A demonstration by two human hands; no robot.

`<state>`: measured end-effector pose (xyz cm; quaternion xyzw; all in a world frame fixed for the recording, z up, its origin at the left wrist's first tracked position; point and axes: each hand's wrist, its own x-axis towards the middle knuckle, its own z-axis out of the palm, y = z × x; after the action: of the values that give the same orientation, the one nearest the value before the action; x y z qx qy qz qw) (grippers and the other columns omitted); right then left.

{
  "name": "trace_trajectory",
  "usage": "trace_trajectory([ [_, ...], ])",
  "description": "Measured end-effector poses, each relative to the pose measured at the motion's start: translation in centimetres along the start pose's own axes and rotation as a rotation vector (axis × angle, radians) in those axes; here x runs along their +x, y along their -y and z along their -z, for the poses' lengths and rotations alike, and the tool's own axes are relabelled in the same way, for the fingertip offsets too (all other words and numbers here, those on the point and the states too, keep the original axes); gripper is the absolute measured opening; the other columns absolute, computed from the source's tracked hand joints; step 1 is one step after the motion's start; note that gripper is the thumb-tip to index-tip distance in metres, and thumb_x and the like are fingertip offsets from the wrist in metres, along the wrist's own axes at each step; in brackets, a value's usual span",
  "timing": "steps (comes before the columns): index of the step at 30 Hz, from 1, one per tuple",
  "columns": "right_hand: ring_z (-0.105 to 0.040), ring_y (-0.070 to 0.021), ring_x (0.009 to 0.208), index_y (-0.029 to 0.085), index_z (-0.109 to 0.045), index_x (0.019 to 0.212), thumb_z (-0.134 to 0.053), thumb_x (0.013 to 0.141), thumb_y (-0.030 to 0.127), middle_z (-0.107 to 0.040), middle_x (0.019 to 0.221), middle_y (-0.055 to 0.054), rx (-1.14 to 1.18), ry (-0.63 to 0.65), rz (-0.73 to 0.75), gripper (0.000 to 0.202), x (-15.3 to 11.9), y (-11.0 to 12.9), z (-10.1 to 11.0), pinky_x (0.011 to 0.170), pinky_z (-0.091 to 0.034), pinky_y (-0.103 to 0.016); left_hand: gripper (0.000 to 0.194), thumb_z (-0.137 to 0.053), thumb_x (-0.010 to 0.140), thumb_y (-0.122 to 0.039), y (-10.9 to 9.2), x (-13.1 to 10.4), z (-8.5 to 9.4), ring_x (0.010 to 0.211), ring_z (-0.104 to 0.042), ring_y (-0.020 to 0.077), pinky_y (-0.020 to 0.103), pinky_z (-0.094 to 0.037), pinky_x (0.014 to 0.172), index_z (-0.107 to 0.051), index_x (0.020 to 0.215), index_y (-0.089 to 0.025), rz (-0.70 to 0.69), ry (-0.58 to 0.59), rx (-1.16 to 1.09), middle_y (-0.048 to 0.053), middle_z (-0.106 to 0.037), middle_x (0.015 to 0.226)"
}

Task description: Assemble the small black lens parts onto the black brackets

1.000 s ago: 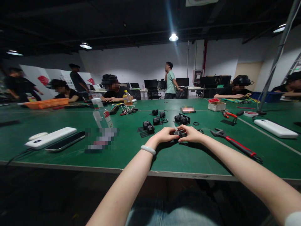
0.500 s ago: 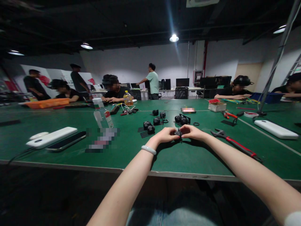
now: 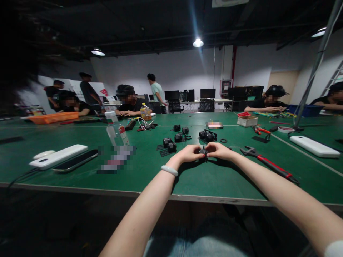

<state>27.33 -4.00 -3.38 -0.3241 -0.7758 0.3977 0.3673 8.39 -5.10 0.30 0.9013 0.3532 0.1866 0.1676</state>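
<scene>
Between my two hands is a small black part (image 3: 203,151) with a thin flat plate on it, held just over the green table (image 3: 150,178). My left hand (image 3: 189,153), with a pale bangle at the wrist, closes on its left side. Fingers of my right hand (image 3: 218,150) pinch it from the right. Its exact kind is partly hidden by the fingers. Just beyond lie similar black round-bodied parts (image 3: 207,135), and more black parts with slotted plates (image 3: 168,144) sit to the left. A black ring (image 3: 223,140) lies near my right hand.
An adjustable wrench (image 3: 268,164) with red-black handle lies right, near red pliers (image 3: 264,132) and a small box (image 3: 247,120). On the left are a clear bottle (image 3: 114,130), a phone (image 3: 76,161) and a white power bank (image 3: 60,156). Several people sit across the table.
My hands and the black part stay almost still. In the background, a person in a light green shirt has moved left, and a dark blurred shape has entered at the upper left.
</scene>
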Motion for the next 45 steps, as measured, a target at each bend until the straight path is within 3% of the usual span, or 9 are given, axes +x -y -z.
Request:
trace_trajectory([
  [13, -0.052, -0.0142, 0.077, 0.013, -0.052, 0.087, -0.058, 0.060, 0.028, -0.056, 0.085, -0.005, -0.094, 0.019, 0.012, 0.032, 0.1, -0.1, 0.1, 0.071, -0.041, -0.028, 0.037, -0.041, 0.069, -0.044, -0.4, -0.1, 0.1, 0.070, -0.050, 0.0142, 0.022, -0.037, 0.060, -0.052, 0.088, -0.014, 0.024, 0.005, -0.003, 0.003, -0.056, 0.079],
  [19, -0.052, -0.0148, 0.078, 0.012, -0.053, 0.088, -0.055, 0.062, 0.031, -0.057, 0.086, -0.005, -0.140, 0.029, 0.017, 0.032, 0.3, -0.1, 0.3, 0.072, -0.040, -0.028, 0.061, -0.053, 0.058, -0.049, -0.1, 0.2, -0.5, 0.087, -0.048, 0.0202, 0.030, -0.037, 0.074, -0.039, 0.107, -0.015, 0.039, -0.081, -0.030, 0.007, -0.050, 0.100],
  [25, -0.053, -0.0148, 0.078, 0.012, -0.054, 0.087, -0.054, 0.064, 0.029, -0.057, 0.086, -0.005, -0.165, 0.027, 0.048, 0.028, 0.5, -0.7, 0.4, 0.073, -0.040, -0.028, 0.072, -0.059, 0.051, -0.049, -0.6, 0.7, -1.7, 0.095, -0.044, 0.0232, 0.033, -0.035, 0.081, -0.036, 0.109, -0.014, 0.017, -0.107, -0.087, 0.010, -0.046, 0.106],
  [30, -0.052, -0.0148, 0.079, 0.012, -0.054, 0.088, -0.054, 0.064, 0.028, -0.058, 0.086, -0.006, -0.178, 0.037, 0.046, 0.028, 0.4, -0.4, 0.4, 0.073, -0.040, -0.028, 0.073, -0.060, 0.049, -0.049, -0.4, 0.9, -2.2, 0.092, -0.046, 0.0220, 0.034, -0.036, 0.078, -0.036, 0.108, -0.013, 0.037, -0.118, -0.107, 0.010, -0.047, 0.102],
  [37, -0.052, -0.0146, 0.077, 0.011, -0.053, 0.088, -0.052, 0.066, 0.031, -0.057, 0.085, -0.006, -0.217, 0.039, 0.050, 0.029, 0.5, -0.4, 0.4, 0.070, -0.040, -0.027, 0.062, -0.057, 0.052, -0.048, 0.6, 1.3, -2.7, 0.077, -0.048, 0.0162, 0.027, -0.039, 0.064, -0.037, 0.101, -0.014, 0.067, -0.097, -0.058, 0.003, -0.048, 0.086],
  [45, -0.052, -0.0144, 0.077, 0.012, -0.054, 0.088, -0.052, 0.066, 0.031, -0.058, 0.085, -0.005, -0.220, 0.041, 0.052, 0.029, 0.5, -0.7, 0.4, 0.069, -0.040, -0.026, 0.052, -0.056, 0.055, -0.040, 0.1, 1.2, -2.4, 0.070, -0.045, 0.0124, 0.023, -0.038, 0.060, -0.036, 0.095, -0.014, 0.069, -0.084, -0.078, 0.001, -0.046, 0.080],
])
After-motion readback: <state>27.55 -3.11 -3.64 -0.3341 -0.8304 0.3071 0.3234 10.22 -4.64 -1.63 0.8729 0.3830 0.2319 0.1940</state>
